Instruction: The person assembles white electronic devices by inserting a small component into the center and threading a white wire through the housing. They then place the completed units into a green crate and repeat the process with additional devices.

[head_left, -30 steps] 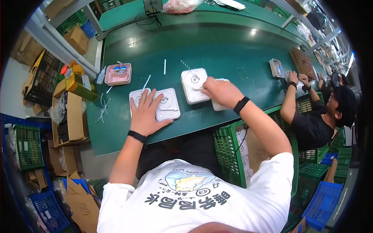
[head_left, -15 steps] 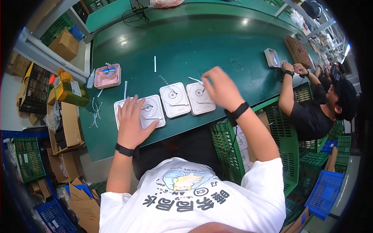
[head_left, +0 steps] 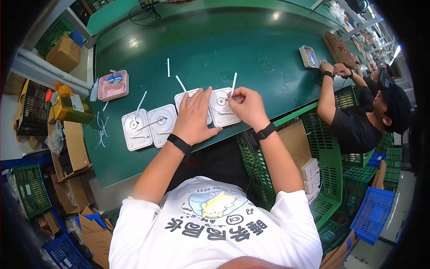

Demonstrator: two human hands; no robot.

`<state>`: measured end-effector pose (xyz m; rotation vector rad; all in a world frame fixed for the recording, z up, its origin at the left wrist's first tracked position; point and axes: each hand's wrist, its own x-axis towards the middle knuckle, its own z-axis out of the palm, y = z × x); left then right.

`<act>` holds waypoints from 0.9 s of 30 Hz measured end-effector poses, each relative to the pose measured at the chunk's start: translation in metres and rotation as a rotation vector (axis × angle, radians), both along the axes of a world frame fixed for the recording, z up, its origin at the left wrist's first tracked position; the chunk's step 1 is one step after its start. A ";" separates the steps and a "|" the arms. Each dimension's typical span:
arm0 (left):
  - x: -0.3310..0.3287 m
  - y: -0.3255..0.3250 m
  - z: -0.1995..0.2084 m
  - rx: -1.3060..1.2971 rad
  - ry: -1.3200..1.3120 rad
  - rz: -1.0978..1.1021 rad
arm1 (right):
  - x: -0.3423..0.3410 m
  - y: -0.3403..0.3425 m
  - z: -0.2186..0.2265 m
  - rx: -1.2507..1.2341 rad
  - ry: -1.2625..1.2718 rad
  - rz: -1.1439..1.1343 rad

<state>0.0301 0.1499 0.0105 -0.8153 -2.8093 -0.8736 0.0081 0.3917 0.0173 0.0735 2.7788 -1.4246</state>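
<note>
Four small white devices, each shaped like a mini record player, stand in a row along the near table edge. My left hand (head_left: pixel 193 115) lies with fingers stretched over the third white device (head_left: pixel 180 98), hiding much of it. My right hand (head_left: pixel 249 107) pinches the lower end of a white strip (head_left: pixel 234 81) at the rightmost white device (head_left: pixel 218 109); the fingers partly hide the contact. Another strip (head_left: pixel 181 84) rises behind the third device. At the left end, the first white device (head_left: pixel 134 136) has a strip (head_left: pixel 142 100) leaning from it, beside the second device (head_left: pixel 162 120).
A pink tray (head_left: pixel 113 92) and loose clear strips (head_left: pixel 102 130) lie at the left of the green table (head_left: pixel 201 54). One white strip (head_left: pixel 169 67) lies farther back. Green crates (head_left: pixel 320 157) holding white devices stand at right, near a co-worker (head_left: pixel 358 121).
My left hand has shifted right, from the leftmost devices to the third. My right hand has come lower, and the strip at the rightmost device now points away from me. The view has shifted slightly.
</note>
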 end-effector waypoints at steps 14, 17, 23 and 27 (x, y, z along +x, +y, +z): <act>-0.001 -0.004 -0.005 0.052 0.034 -0.041 | 0.006 0.002 -0.007 -0.028 0.152 0.129; -0.001 -0.005 -0.006 0.055 0.042 -0.035 | 0.008 -0.004 -0.005 0.051 0.161 0.124; -0.001 -0.004 -0.006 0.060 0.041 -0.034 | 0.012 -0.012 0.004 0.108 0.146 0.053; -0.002 -0.005 -0.006 0.064 0.049 -0.035 | 0.014 -0.003 -0.007 0.073 0.288 0.088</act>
